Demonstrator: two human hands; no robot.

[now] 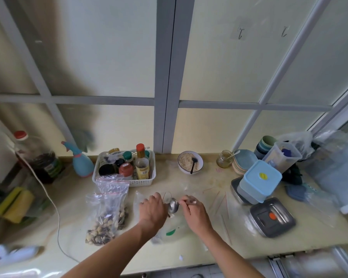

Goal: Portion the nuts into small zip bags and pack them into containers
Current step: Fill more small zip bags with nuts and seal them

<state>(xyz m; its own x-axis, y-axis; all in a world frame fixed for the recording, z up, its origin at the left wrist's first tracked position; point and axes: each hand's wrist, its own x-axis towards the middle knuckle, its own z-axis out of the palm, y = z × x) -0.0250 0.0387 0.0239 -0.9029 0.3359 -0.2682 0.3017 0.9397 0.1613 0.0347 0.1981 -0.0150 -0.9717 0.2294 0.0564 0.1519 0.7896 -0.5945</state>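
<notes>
Nuts fill two zip bags [107, 215]; right hand [195, 212] holds one spoon [173, 205].

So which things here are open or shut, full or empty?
Left hand: holding a clear bag open.
Right hand: gripping the spoon.
Spoon: tipped over the bag.
Nut bags: filled, lying flat.
Blue box: lid on.
Steel box: lid on.
White bowl: filled, spoon inside.
Glass jar: open, spoon inside.
</notes>
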